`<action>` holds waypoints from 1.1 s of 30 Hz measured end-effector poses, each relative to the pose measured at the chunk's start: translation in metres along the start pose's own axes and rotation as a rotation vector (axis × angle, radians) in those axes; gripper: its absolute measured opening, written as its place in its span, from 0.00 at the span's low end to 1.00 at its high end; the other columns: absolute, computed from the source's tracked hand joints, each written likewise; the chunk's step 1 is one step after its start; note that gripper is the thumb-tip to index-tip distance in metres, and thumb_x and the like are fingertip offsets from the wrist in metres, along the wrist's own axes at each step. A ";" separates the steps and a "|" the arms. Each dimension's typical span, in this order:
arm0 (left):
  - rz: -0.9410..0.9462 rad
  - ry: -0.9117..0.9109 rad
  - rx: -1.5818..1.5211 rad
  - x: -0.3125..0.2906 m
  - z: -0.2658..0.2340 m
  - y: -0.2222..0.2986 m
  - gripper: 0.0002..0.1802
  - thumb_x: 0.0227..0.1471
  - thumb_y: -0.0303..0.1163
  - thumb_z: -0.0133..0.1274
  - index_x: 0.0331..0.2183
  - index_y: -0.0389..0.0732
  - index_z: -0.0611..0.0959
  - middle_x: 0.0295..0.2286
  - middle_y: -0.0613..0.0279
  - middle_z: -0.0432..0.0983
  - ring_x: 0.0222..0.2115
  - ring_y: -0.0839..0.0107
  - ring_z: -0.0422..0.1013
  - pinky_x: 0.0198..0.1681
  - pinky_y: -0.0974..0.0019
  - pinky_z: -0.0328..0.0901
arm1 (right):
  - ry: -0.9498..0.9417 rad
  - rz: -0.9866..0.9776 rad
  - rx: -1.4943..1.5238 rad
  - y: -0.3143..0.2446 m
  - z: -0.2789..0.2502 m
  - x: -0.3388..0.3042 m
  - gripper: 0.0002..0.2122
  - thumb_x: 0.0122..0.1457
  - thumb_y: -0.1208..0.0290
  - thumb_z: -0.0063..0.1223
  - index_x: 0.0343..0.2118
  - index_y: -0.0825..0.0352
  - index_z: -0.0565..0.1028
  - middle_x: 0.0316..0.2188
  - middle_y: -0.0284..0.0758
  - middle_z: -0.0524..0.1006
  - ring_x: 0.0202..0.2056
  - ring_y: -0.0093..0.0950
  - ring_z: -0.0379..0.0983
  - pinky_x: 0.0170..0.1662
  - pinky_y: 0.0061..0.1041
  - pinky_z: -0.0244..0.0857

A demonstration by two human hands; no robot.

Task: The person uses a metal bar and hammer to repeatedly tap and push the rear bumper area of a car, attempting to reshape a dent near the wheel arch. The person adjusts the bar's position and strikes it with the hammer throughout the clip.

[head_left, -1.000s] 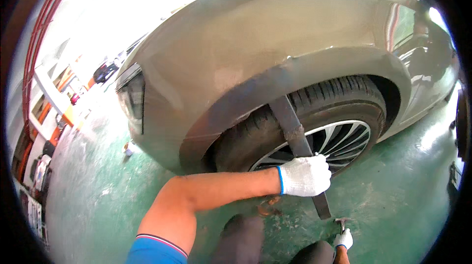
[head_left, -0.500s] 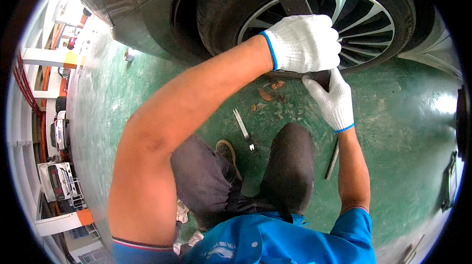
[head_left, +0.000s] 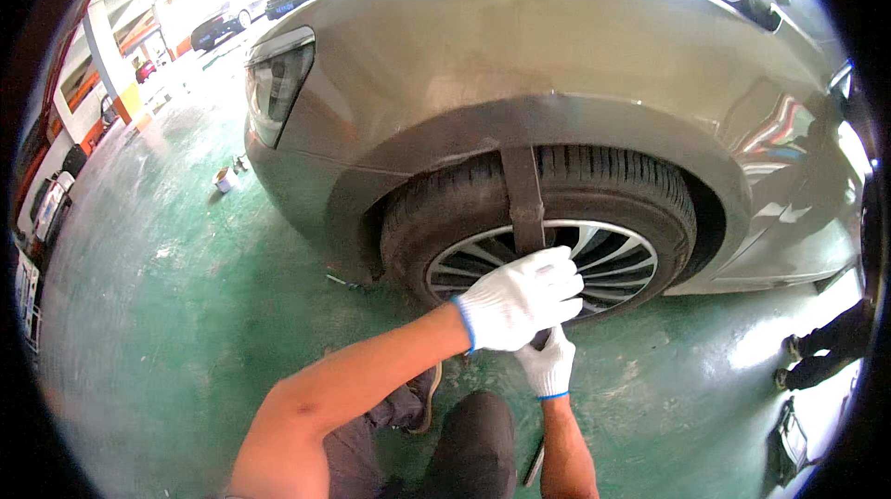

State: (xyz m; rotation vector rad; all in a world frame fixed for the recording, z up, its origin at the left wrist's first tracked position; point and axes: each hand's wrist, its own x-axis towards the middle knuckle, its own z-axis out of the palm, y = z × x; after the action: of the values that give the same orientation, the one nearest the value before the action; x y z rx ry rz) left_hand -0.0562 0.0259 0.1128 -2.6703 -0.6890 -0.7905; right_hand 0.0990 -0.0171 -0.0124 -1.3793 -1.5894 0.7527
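Observation:
A long dark flat strip (head_left: 522, 183) comes down from the wheel arch, across the tyre (head_left: 636, 188) and in front of the silver multi-spoke wheel (head_left: 617, 267). My left hand (head_left: 522, 299), in a white knit glove with a blue cuff, is closed around the strip's lower stretch. Just below it, my right hand (head_left: 549, 364), gloved the same way, grips the strip's dark lower end between thumb and fingers. The exact fingertip contact of my left hand is hidden by the glove's back. The strip's upper end meets the arch edge of the grey-brown fender (head_left: 445, 81).
A thin metal bar (head_left: 534, 462) lies beside my right forearm on the green floor (head_left: 186, 341). Another slim tool (head_left: 343, 282) rests near the tyre's left side. A small can (head_left: 225, 180) stands at left. Another person's legs (head_left: 826, 346) show at far right.
The view has tilted up, bringing the fender and headlight into sight. Both hands keep hold of the strip, one above the other. The forked tool between my legs is out of sight.

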 end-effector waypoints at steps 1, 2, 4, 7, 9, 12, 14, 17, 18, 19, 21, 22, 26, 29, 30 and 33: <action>-0.103 0.098 -0.056 0.001 -0.014 0.000 0.20 0.44 0.30 0.57 0.43 0.44 0.84 0.45 0.57 0.78 0.51 0.60 0.72 0.61 0.53 0.63 | 0.013 -0.003 -0.014 0.011 0.000 -0.002 0.18 0.49 0.67 0.69 0.41 0.71 0.77 0.26 0.42 0.83 0.28 0.21 0.80 0.37 0.26 0.74; -0.250 0.247 -0.041 -0.002 -0.022 -0.005 0.21 0.44 0.29 0.59 0.44 0.43 0.83 0.45 0.55 0.78 0.49 0.57 0.73 0.58 0.52 0.66 | 0.028 0.048 -0.015 0.007 0.000 -0.002 0.18 0.49 0.66 0.69 0.40 0.70 0.78 0.26 0.42 0.83 0.28 0.22 0.80 0.37 0.26 0.74; -0.546 0.545 0.062 0.007 -0.031 -0.020 0.24 0.45 0.27 0.63 0.47 0.40 0.81 0.43 0.52 0.77 0.44 0.55 0.76 0.51 0.52 0.70 | 0.065 0.067 -0.006 -0.004 0.003 -0.003 0.17 0.51 0.63 0.70 0.38 0.69 0.80 0.26 0.42 0.83 0.28 0.24 0.81 0.37 0.26 0.74; -1.111 0.762 -0.326 0.031 -0.032 -0.023 0.26 0.49 0.35 0.67 0.47 0.34 0.78 0.39 0.47 0.76 0.35 0.57 0.77 0.39 0.59 0.74 | 0.053 0.141 -0.093 -0.005 0.006 -0.004 0.18 0.51 0.61 0.70 0.39 0.70 0.79 0.25 0.43 0.83 0.28 0.26 0.82 0.36 0.28 0.74; -1.135 0.785 -0.175 0.037 -0.020 -0.031 0.28 0.48 0.39 0.67 0.47 0.34 0.78 0.37 0.48 0.76 0.33 0.58 0.77 0.38 0.59 0.74 | -0.021 0.190 -0.095 -0.012 0.003 -0.002 0.18 0.51 0.61 0.69 0.38 0.70 0.80 0.25 0.43 0.83 0.28 0.27 0.82 0.36 0.28 0.74; -1.126 0.727 -0.092 0.039 -0.018 -0.038 0.28 0.47 0.40 0.67 0.46 0.34 0.78 0.37 0.49 0.75 0.32 0.58 0.76 0.37 0.57 0.73 | -0.084 0.261 -0.118 -0.022 -0.003 0.000 0.17 0.51 0.62 0.68 0.36 0.71 0.80 0.26 0.42 0.83 0.28 0.26 0.81 0.36 0.28 0.74; -1.123 0.675 -0.101 0.038 -0.016 -0.039 0.29 0.46 0.39 0.67 0.48 0.34 0.78 0.40 0.47 0.75 0.36 0.52 0.75 0.40 0.53 0.71 | -0.088 0.263 -0.141 -0.020 -0.003 -0.001 0.16 0.51 0.61 0.67 0.34 0.71 0.81 0.26 0.41 0.83 0.29 0.24 0.81 0.36 0.27 0.74; -1.044 0.676 0.005 0.038 -0.020 -0.038 0.31 0.46 0.39 0.66 0.50 0.35 0.77 0.43 0.45 0.75 0.40 0.47 0.73 0.43 0.49 0.69 | -0.123 0.323 -0.042 -0.018 0.001 -0.009 0.17 0.50 0.60 0.68 0.35 0.71 0.80 0.26 0.41 0.83 0.29 0.24 0.81 0.37 0.28 0.74; -1.089 0.635 -0.071 0.037 -0.021 -0.037 0.32 0.46 0.38 0.66 0.51 0.35 0.76 0.44 0.42 0.74 0.43 0.43 0.71 0.45 0.46 0.68 | -0.143 0.334 -0.036 -0.027 -0.001 -0.010 0.18 0.50 0.59 0.67 0.35 0.71 0.80 0.27 0.41 0.83 0.30 0.26 0.81 0.38 0.30 0.74; -1.065 0.662 -0.055 0.037 -0.018 -0.036 0.32 0.47 0.38 0.66 0.51 0.35 0.76 0.43 0.43 0.74 0.42 0.43 0.71 0.44 0.46 0.68 | -0.152 0.349 -0.068 -0.031 -0.002 -0.011 0.18 0.50 0.59 0.67 0.35 0.71 0.80 0.27 0.41 0.83 0.31 0.26 0.81 0.39 0.30 0.74; -1.020 0.708 -0.013 0.033 -0.014 -0.036 0.30 0.48 0.38 0.64 0.51 0.35 0.75 0.43 0.45 0.73 0.40 0.45 0.72 0.42 0.46 0.68 | -0.177 0.380 -0.123 -0.035 -0.001 -0.018 0.19 0.50 0.58 0.67 0.35 0.70 0.80 0.28 0.41 0.84 0.32 0.27 0.81 0.39 0.31 0.74; -0.983 0.739 0.004 0.030 -0.010 -0.038 0.32 0.47 0.38 0.64 0.52 0.35 0.75 0.43 0.45 0.73 0.40 0.46 0.71 0.42 0.46 0.68 | -0.193 0.347 -0.108 -0.039 -0.002 -0.018 0.19 0.50 0.57 0.68 0.34 0.70 0.80 0.29 0.40 0.84 0.33 0.27 0.81 0.40 0.31 0.74; -1.010 0.698 -0.073 0.029 -0.009 -0.033 0.35 0.46 0.36 0.67 0.54 0.33 0.74 0.44 0.41 0.73 0.44 0.42 0.71 0.45 0.45 0.68 | -0.194 0.446 -0.108 -0.039 -0.001 -0.024 0.19 0.49 0.56 0.68 0.33 0.70 0.80 0.29 0.42 0.84 0.33 0.28 0.82 0.40 0.32 0.74; -1.001 0.706 -0.089 0.030 -0.010 -0.029 0.36 0.46 0.35 0.67 0.55 0.33 0.73 0.46 0.41 0.73 0.45 0.42 0.71 0.46 0.45 0.67 | -0.169 0.455 -0.079 -0.026 0.000 -0.032 0.20 0.49 0.56 0.68 0.33 0.70 0.80 0.28 0.42 0.83 0.32 0.28 0.82 0.39 0.32 0.74; -1.003 0.695 -0.094 0.029 -0.011 -0.030 0.36 0.46 0.35 0.67 0.55 0.33 0.73 0.47 0.41 0.72 0.45 0.42 0.71 0.46 0.45 0.67 | -0.168 0.443 -0.087 -0.023 -0.001 -0.032 0.20 0.49 0.56 0.69 0.33 0.70 0.80 0.28 0.42 0.83 0.32 0.28 0.82 0.39 0.32 0.74; -0.998 0.697 -0.108 0.029 -0.010 -0.030 0.36 0.46 0.35 0.67 0.55 0.33 0.73 0.47 0.41 0.72 0.45 0.43 0.71 0.47 0.45 0.67 | -0.155 0.389 -0.133 -0.027 -0.003 -0.030 0.20 0.49 0.56 0.69 0.33 0.71 0.79 0.27 0.42 0.83 0.30 0.28 0.81 0.38 0.31 0.74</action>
State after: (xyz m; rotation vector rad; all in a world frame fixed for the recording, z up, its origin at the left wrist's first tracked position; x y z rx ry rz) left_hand -0.0542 0.0583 0.1411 -1.7472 -1.7705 -1.8705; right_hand 0.0896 -0.0521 0.0052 -1.7947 -1.5267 1.0188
